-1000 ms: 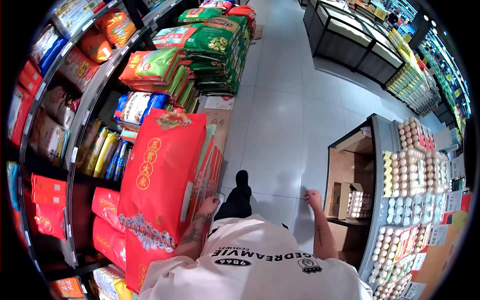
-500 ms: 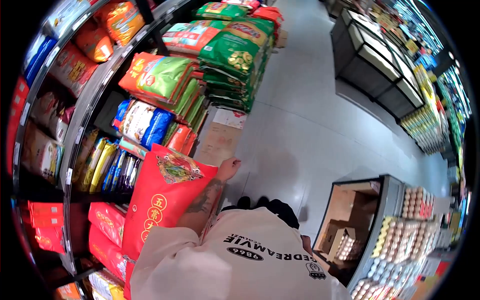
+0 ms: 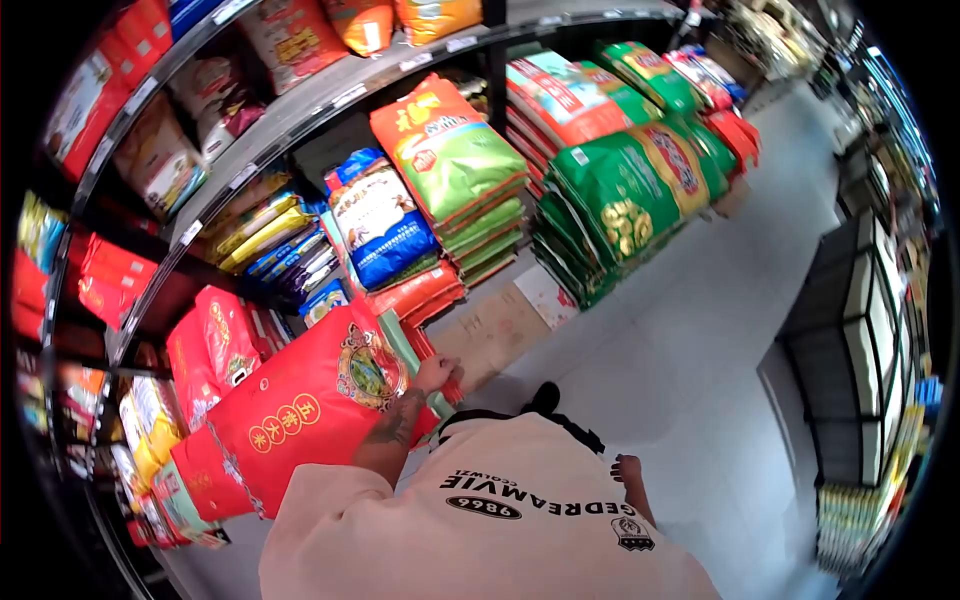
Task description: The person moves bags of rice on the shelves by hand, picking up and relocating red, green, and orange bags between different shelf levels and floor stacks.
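Your left hand (image 3: 437, 372) grips the red sack (image 3: 300, 410) at lower left, right hand (image 3: 628, 468) hanging loose and empty; lifting it likely calls for both.

Left hand (image 3: 435, 372), gripping the big red sack (image 3: 300, 410) at its corner, is hemmed in: that sack fills seven to ten o'clock of it, while the blue sack (image 3: 380, 215) and the orange-green stack (image 3: 450, 150) wall off eleven to twelve. At one o'clock a cardboard sheet (image 3: 500, 325) lies flat, the green sack pile (image 3: 620, 200) rising behind. Right hand (image 3: 627, 468) has open grey floor (image 3: 720, 330) from twelve to three, clear across to the dark counter (image 3: 860, 330)
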Available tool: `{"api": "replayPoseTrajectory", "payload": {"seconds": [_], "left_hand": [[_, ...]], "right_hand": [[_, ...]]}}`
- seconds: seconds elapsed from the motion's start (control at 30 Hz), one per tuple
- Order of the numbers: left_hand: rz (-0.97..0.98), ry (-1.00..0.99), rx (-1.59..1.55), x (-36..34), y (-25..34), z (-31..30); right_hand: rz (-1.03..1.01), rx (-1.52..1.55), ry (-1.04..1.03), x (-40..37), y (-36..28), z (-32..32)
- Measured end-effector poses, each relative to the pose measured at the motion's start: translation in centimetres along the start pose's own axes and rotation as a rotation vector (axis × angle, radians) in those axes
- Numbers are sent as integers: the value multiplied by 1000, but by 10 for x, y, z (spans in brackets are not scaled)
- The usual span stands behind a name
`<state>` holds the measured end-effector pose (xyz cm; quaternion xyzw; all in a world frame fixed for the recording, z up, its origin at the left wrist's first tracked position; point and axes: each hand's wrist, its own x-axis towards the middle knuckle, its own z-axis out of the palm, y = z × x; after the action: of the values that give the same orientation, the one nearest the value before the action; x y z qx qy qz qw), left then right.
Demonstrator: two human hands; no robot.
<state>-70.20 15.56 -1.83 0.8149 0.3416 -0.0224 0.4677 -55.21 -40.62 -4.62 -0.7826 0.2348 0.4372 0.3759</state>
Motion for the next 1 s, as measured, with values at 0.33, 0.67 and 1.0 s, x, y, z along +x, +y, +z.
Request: {"api": "replayPoseTrajectory", "payload": {"seconds": [0.33, 0.67, 1.0], "left_hand": [[-340, 206, -88, -12, 54, -2], [-394, 212, -260, 105, 24, -33], [-461, 110, -1077, 265, 34, -134]], "right_hand": [[-466, -131, -10, 150, -387, -61], [-607, -178, -297, 79, -499, 144], [-1449, -352, 122, 40, -717, 247]]}}
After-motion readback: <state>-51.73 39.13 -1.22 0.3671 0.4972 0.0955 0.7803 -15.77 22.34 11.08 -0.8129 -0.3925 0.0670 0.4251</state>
